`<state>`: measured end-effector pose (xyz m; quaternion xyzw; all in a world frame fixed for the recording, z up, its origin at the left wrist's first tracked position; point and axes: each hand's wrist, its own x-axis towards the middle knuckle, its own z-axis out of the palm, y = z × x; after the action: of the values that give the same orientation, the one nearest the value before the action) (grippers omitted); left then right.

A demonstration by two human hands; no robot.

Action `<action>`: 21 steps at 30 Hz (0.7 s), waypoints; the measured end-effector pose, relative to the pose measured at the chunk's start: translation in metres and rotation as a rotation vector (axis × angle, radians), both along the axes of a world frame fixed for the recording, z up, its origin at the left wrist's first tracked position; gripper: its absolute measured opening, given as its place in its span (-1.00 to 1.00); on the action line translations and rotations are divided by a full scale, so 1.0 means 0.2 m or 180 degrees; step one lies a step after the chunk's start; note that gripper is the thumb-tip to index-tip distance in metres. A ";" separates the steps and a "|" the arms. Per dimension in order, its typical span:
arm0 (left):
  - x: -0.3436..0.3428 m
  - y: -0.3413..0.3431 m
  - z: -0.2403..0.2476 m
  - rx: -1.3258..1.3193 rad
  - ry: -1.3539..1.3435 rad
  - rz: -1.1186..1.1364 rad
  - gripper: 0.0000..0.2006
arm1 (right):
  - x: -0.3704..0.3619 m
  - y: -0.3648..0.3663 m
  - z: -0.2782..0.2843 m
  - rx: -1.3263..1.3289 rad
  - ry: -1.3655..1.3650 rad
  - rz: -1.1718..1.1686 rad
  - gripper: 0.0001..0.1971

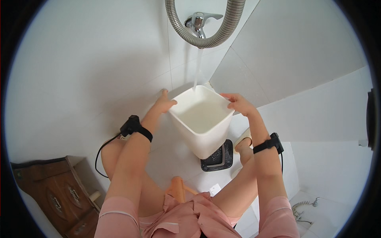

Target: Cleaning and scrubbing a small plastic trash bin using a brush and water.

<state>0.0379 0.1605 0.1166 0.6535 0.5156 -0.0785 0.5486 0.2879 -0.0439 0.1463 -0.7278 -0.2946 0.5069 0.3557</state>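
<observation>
A white square-mouthed bin is held up between my hands, its opening tilted toward me. My left hand grips the rim at the left corner, thumb over the edge. On the right corner, my right hand closes round the rim with the thumb on top. Above, a chrome tap runs, and a thin stream of water falls at the bin's far corner. The inside of the bin looks pale; how much water it holds is hard to tell.
A ribbed metal hose loops in front of the tap. Beneath the bin lies a black square rimmed piece on the floor, near my slippered foot. Brown wooden cabinet stands at lower left. White tiled walls meet behind the bin.
</observation>
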 end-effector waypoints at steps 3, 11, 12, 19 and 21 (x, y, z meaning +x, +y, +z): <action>-0.05 0.01 0.04 -0.0586 -0.0447 -0.0479 -0.43 | 0.08 0.02 -0.06 0.0449 0.0346 0.0664 -0.49; 0.00 -0.03 0.07 -0.1432 -0.0099 -0.0143 -0.57 | -0.09 0.16 -0.13 -0.0619 -0.1008 -0.0992 -0.50; -0.03 -0.04 0.03 -0.1171 -0.0126 0.0022 -0.55 | -0.15 0.15 -0.12 -0.0835 -0.0208 -0.0769 -0.51; 0.04 -0.41 -0.16 0.1601 -0.0508 -0.0157 -0.36 | -0.27 -0.05 -0.32 0.0022 -0.0235 -0.1715 -0.53; 0.06 -0.43 -0.09 0.0170 -0.0728 0.0265 -0.36 | -0.25 -0.06 -0.29 -0.0025 -0.0293 -0.1557 -0.54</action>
<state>0.0489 0.0737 0.0982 0.6506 0.4782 0.0330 0.5890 0.2386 -0.0554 0.0891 -0.8011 -0.1235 0.3732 0.4513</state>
